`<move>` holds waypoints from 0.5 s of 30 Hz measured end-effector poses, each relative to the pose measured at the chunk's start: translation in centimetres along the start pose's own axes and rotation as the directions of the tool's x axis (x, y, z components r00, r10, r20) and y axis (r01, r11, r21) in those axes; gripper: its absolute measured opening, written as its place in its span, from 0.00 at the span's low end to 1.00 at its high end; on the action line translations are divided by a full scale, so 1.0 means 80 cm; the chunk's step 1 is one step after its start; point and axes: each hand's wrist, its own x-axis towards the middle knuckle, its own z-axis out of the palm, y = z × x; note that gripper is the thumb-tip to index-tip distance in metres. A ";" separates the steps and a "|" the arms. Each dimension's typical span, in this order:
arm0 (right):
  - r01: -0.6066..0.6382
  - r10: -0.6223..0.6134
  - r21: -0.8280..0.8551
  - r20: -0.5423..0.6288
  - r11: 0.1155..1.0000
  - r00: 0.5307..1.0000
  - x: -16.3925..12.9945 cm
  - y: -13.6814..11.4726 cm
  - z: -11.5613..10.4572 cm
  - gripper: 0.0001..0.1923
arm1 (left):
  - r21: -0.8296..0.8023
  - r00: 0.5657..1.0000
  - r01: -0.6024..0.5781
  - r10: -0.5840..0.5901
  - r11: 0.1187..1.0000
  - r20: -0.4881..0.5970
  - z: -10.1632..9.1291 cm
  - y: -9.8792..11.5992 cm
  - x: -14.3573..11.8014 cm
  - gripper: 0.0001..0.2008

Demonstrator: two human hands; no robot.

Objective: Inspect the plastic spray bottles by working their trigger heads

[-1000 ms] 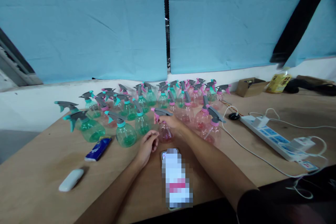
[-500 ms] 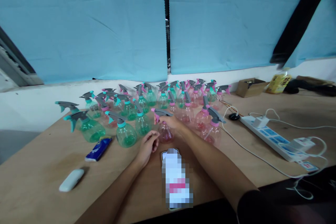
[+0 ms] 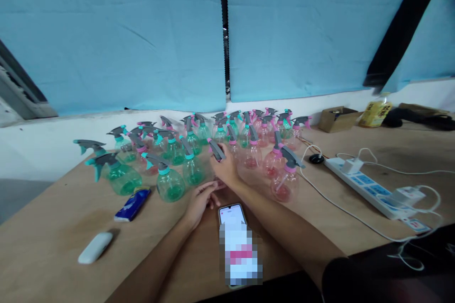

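Observation:
My right hand [image 3: 225, 165] is closed around the neck of a spray bottle with a grey and pink trigger head [image 3: 216, 149]. The hand covers most of this bottle's clear pink body. Beside its base is my left hand [image 3: 202, 200], with fingers apart and partly bent and the fingertips at the bottle's lower edge; whether they touch it I cannot tell. A green spray bottle [image 3: 194, 169] stands just left of the held one, and another green one [image 3: 170, 184] is nearer me. Below my hands lies a phone [image 3: 232, 215] with its screen lit and partly blurred.
Several more green and pink spray bottles crowd the table's back. At left lie a blue packet [image 3: 132, 205] and a white case [image 3: 95, 248]. A power strip [image 3: 366, 187] with chargers and cables, a cardboard box [image 3: 338, 119] and a yellow-labelled bottle [image 3: 375, 112] are at right.
The held spray bottle's trigger head has turned from pointing left to a more end-on angle. My right hand has wrapped round its neck. My left fingers have stretched toward its base.

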 end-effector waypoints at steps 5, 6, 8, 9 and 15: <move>0.048 -0.048 -0.001 0.012 0.999 0.999 0.003 0.008 0.002 0.21 | -0.028 0.999 -0.016 0.015 0.999 -0.028 0.001 -0.001 0.001 0.18; 0.044 -0.044 0.012 0.027 0.999 0.999 0.004 0.010 0.002 0.21 | -0.031 0.999 -0.013 0.012 0.999 -0.031 0.001 -0.001 0.001 0.19; 0.025 -0.026 0.035 0.046 0.999 0.999 0.006 0.014 0.002 0.21 | -0.040 0.999 0.007 -0.009 0.999 -0.041 0.001 -0.001 0.002 0.20; 0.015 -0.017 0.040 0.053 0.999 0.998 0.006 0.015 0.002 0.21 | -0.046 0.999 0.020 -0.022 0.999 -0.048 0.001 -0.001 0.002 0.21; 0.006 -0.006 0.000 0.101 1.000 0.995 0.002 0.018 0.002 0.22 | -0.106 0.996 0.023 -0.032 0.994 -0.082 -0.001 -0.001 0.005 0.23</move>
